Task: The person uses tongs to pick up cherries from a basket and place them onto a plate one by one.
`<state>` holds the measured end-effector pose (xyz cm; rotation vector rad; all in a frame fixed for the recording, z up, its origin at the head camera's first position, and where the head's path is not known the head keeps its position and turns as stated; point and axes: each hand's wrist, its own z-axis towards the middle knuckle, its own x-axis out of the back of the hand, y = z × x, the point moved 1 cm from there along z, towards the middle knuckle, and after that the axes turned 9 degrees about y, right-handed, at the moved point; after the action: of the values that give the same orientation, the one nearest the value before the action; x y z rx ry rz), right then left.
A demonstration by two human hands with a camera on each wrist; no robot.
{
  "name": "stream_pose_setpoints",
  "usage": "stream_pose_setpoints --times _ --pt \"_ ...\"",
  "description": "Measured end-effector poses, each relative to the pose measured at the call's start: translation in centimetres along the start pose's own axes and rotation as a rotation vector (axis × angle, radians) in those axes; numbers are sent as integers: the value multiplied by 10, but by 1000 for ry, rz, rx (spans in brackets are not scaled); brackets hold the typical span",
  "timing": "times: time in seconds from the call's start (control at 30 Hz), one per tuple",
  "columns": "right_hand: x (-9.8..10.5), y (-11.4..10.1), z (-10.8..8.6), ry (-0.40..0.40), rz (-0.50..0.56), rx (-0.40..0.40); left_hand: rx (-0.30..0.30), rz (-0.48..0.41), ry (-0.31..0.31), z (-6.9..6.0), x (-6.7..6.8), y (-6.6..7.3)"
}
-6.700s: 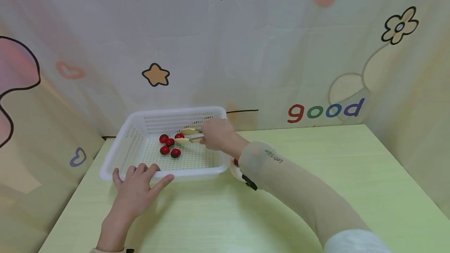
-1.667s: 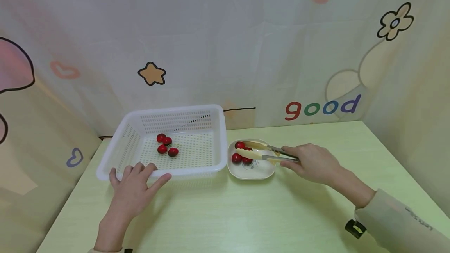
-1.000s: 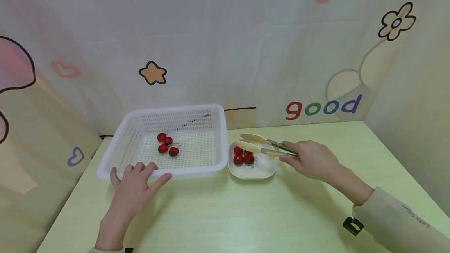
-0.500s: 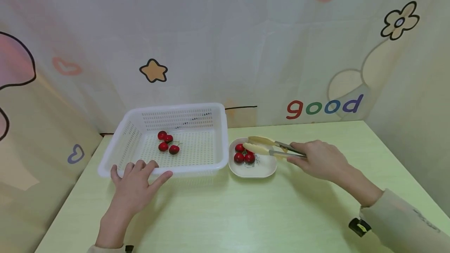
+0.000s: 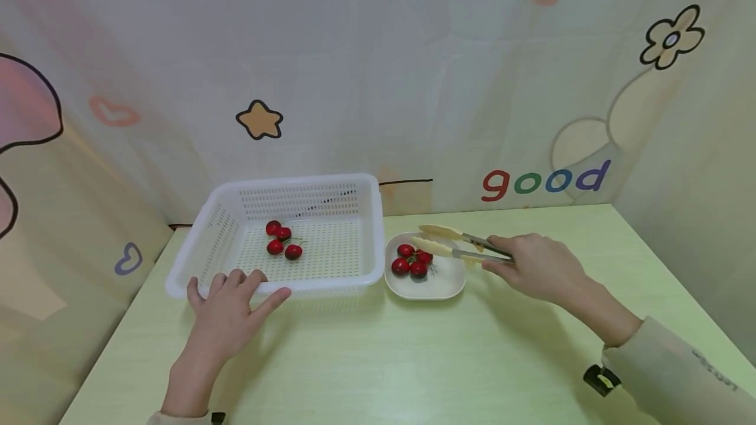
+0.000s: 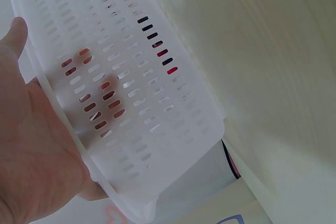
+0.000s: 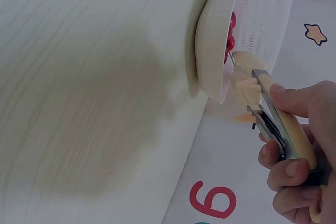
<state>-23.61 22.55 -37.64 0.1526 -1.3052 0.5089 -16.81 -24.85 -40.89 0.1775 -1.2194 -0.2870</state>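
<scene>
My left hand [image 5: 226, 320] holds the near rim of a white perforated plastic basket [image 5: 339, 286], its fingers hooked over the edge. Inside the basket lie several red cherries [image 5: 275, 247], some with stems. To the basket's right stands a small white dish [image 5: 440, 286] with several more cherries [image 5: 400, 267] grouped toward its left side. My right hand [image 5: 540, 269] grips metal tongs with cream-coloured tips [image 5: 438, 248]. The tongs' tips are spread apart over the dish with nothing between them, partly covering a cherry's top. In the right wrist view, the tongs [image 7: 273, 108] reach over the dish's rim.
Basket and dish stand side by side on a pale green-yellow table [image 5: 384, 359]. A patterned curtain [image 5: 413, 84] rises behind the table and along its sides. The basket's back wall is close to the curtain.
The tongs have moved from inside the basket to the dish and let a cherry go there. Just now their tips have spread and shifted slightly. My left hand stays on the rim.
</scene>
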Motion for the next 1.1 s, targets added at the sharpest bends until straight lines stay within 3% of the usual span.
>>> stream_pose_setpoints --times 0.23,0.53,0.9,1.1 --pt "-1 0 -2 -4 4 9 1 -4 -6 0 1 1" --pt "1 -2 5 59 10 23 -2 -10 9 1 -1 0" --pt "11 -18 24 125 49 -15 -2 -9 11 1 0 1" --pt "13 -33 42 166 81 3 1 -6 8 0 0 0"
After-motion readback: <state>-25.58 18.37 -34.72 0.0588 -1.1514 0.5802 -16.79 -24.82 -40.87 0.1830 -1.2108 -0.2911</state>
